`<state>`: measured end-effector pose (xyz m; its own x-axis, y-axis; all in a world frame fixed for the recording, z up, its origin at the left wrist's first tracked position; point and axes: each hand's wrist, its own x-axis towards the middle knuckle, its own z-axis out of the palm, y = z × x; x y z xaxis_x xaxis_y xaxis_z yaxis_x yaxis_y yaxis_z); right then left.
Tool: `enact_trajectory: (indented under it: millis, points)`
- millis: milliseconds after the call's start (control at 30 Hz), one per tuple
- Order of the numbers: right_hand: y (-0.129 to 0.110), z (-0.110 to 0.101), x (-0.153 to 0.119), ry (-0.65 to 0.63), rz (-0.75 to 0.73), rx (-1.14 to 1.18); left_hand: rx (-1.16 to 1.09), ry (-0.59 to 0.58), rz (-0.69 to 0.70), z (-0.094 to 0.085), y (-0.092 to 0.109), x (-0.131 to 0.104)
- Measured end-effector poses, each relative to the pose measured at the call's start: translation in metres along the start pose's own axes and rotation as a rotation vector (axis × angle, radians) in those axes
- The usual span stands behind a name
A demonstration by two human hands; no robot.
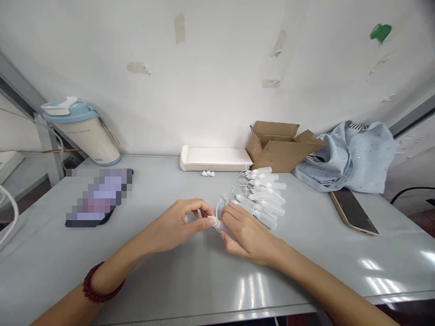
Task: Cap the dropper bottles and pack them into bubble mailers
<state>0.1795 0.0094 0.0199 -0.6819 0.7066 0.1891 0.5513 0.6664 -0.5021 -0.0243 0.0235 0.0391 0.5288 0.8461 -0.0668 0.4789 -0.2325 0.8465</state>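
Observation:
Near the middle of the table, my right hand (247, 233) is wrapped around a small translucent plastic bottle (227, 230), hiding most of its body. My left hand (180, 224) pinches the white cap (215, 221) at the bottle's neck between thumb and fingers. A thin pale tube (218, 204) curves up from near the cap between both hands. Just beyond my right hand lies a pile of similar small bottles (267, 195), with thin curved tubes pointing left. Several small white pieces (208, 173) sit farther back.
A stack of white sleeves (217, 158) and an open cardboard box (282, 147) stand against the wall. A cream tumbler (90, 136) and a pixelated phone (100, 197) are on the left. On the right are a light blue cloth bag (360, 156) and another phone (354, 212).

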Motion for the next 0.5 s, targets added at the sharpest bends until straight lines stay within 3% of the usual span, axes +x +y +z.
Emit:
enact_trajectory:
  millis: [100, 300, 400, 500]
  points:
    - [-0.0012, -0.0037, -0.0004, -0.033, 0.022, 0.072, 0.021, -0.021, -0.003, 0.0, 0.0009, -0.0018]
    - [0.001, -0.0079, -0.0011, -0.155, 0.29, 0.783, 0.04, 0.068, 0.102, 0.0027, 0.0049, -0.0042]
    - [0.0035, -0.0053, 0.0004, -0.203, 0.34, 1.095, 0.042, 0.111, 0.133, 0.0041, 0.0073, -0.0042]
    - [0.0032, -0.0044, 0.0008, -0.099, 0.384, 0.963, 0.039, 0.135, 0.059, 0.0056, 0.0074, -0.0026]
